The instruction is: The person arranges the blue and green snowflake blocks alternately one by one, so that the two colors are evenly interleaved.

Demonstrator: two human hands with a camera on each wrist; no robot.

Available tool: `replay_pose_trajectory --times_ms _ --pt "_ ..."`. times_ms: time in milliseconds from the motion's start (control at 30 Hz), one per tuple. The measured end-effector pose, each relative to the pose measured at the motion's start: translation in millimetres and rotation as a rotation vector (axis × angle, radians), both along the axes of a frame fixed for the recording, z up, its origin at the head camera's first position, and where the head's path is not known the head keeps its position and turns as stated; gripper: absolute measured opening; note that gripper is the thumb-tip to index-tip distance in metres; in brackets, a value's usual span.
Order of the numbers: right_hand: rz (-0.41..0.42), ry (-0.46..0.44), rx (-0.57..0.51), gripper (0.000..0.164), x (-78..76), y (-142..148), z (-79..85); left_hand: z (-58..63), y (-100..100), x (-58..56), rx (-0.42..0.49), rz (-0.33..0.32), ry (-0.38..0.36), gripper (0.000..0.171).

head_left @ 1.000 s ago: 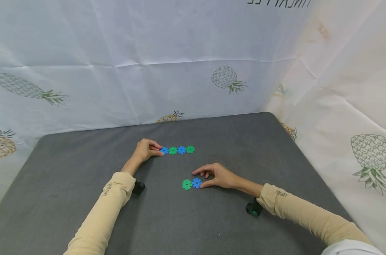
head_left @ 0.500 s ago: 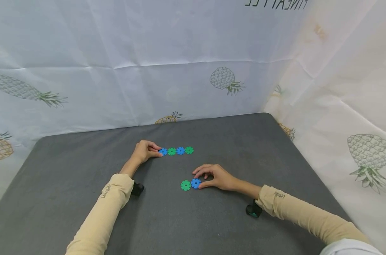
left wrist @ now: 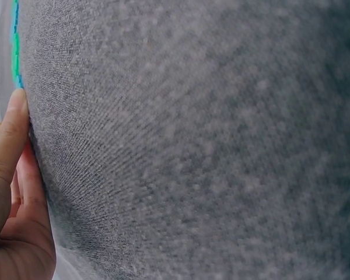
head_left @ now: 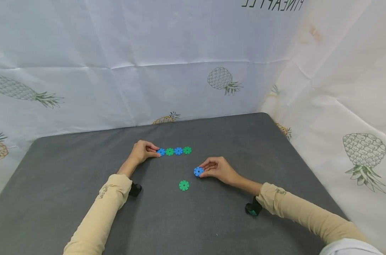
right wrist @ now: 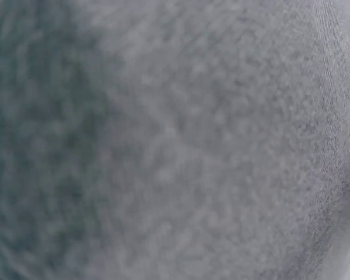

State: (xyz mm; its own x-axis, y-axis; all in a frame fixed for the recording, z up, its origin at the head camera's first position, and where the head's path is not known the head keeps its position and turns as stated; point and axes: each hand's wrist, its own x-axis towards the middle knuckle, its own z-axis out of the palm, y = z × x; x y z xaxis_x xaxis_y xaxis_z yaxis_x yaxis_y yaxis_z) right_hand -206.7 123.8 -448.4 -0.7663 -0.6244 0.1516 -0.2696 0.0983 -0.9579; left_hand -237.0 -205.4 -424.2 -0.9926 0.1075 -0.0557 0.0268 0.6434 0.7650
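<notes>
A row of notched plastic discs lies toward the far side of the grey table, blue and green by turns. At its left end, a blue disc is pinched between the thumb and fingers of my left hand. Beside it follow a green disc, another blue disc and a green disc. My right hand pinches a separate blue disc by its right edge. Nearer to me, a single green disc lies flat. The right wrist view shows only blurred cloth, no hand.
A white curtain printed with pineapples hangs behind the table and along its right side. Dark wrist cameras are strapped under both sleeves, one by the left cuff and one by the right cuff.
My right hand has closed on the blue disc and moved it up and slightly right, away from the lone green disc. My left hand keeps its pinch on the row's end.
</notes>
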Motion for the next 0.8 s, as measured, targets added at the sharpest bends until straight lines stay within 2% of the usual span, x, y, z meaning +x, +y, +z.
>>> replay_pose_trajectory --times_ms 200,367,800 --pt "-0.032 -0.068 -0.071 0.021 -3.8 2 1.4 -0.6 -1 -1.0 -0.002 -0.004 0.001 0.018" --pt "-0.078 -0.072 -0.068 0.020 -9.3 4 1.7 0.2 -1 -2.1 -0.009 -0.008 -0.001 0.020" --pt "-0.132 -0.066 -0.101 0.020 -19.9 5 3.0 1.1 -1 -0.8 -0.006 -0.011 0.010 0.020"
